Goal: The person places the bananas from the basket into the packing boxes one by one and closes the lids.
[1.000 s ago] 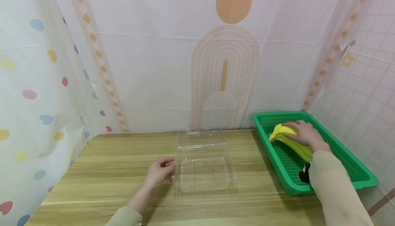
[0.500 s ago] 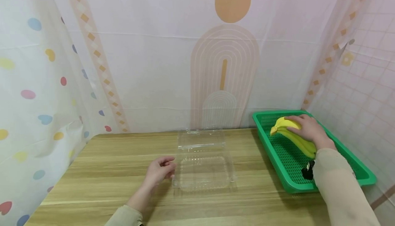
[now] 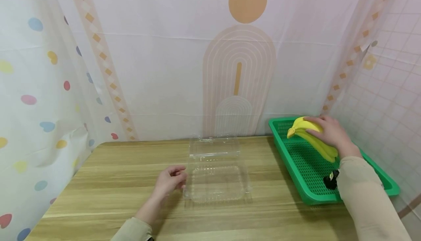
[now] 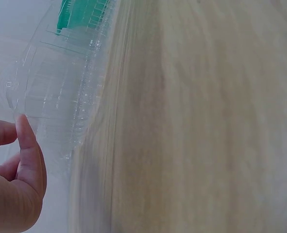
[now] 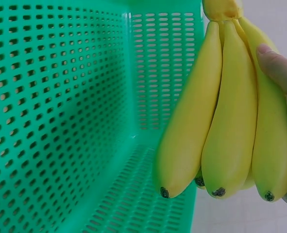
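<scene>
My right hand [image 3: 330, 133] grips a bunch of yellow bananas [image 3: 312, 138] from above, over the green basket [image 3: 292, 171]. In the right wrist view the bananas [image 5: 230, 111] hang with their dark tips down, the thumb lying along one of them. The bunch is tilted and its far side is covered by the hand. On the table, a clear plastic clamshell container [image 3: 217, 184] stands with its lid raised at the back. At its left rim my left hand [image 3: 169, 180] pinches the edge between thumb and finger, seen closer beside the container [image 4: 60, 82] in the left wrist view.
A small black object [image 3: 330, 180] shows near the right sleeve, inside the outline of the basket. The wood-grain table [image 3: 125, 175] ends at a patterned curtain [image 3: 164, 87] behind, with a dotted curtain [image 3: 36, 116] at left.
The right hand has raised the bunch of bananas up and slightly right from the basket floor. The left hand and the container stay where they were.
</scene>
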Tool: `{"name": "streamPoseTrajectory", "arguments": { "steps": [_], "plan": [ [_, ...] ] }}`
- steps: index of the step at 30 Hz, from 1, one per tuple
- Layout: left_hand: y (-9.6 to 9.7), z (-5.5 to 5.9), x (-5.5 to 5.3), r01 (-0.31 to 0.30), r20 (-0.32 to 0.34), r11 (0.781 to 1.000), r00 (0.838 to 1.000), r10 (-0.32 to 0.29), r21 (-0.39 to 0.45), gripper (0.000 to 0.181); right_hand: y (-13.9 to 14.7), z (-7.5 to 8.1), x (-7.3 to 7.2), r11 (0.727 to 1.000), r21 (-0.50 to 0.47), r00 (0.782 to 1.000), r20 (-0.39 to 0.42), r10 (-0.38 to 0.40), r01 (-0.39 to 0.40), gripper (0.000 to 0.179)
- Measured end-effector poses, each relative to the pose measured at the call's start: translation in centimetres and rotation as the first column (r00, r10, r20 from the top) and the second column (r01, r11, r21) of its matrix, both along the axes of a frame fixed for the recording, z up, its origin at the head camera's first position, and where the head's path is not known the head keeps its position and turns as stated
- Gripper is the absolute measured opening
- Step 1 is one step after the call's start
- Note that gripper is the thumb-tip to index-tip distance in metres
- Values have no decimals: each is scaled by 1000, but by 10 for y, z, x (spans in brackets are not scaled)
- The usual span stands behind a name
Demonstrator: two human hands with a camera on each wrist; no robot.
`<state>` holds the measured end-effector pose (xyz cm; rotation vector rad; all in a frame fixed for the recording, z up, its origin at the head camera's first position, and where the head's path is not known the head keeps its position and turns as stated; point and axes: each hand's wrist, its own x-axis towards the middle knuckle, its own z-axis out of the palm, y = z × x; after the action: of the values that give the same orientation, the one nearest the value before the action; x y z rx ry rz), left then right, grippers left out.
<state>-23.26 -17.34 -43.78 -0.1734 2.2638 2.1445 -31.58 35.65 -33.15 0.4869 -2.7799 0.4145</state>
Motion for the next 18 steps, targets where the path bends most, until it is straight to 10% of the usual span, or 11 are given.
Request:
{"name": "streamPoseTrajectory", "arguments": {
  "steps": [18],
  "plan": [
    [0, 0, 0, -8, 7, 1000, 1000, 8, -3, 38, -30, 23, 8, 994, 2, 978, -177, 110, -112, 44]
  ]
}}
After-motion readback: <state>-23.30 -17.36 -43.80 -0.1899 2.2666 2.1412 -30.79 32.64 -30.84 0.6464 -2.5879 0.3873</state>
